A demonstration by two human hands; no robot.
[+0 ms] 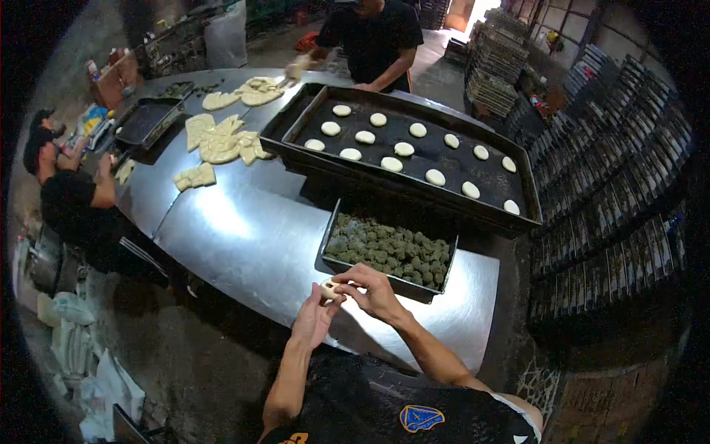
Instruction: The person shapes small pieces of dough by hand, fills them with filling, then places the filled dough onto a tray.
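Just off the near-left corner of the lump-filled tray [411,288]: one dough piece [330,292], pinched by left hand [313,321] and right hand [376,297]. Right hand lies nearer; tray's long axis runs crosswise.

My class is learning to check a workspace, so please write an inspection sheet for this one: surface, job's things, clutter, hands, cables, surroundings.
Surface: shiny metal table, bright glare patch.
Job's things: small dough piece in hand; pan of dark green lumps; large tray of spaced dough rounds; loose dough slabs.
Clutter: pale, bag-like heap, lower left.
Hands: left hand and right hand both grip the dough piece beside the pan.
Cables: nothing seen.
Surroundings: person across the table; stacked trays at right.
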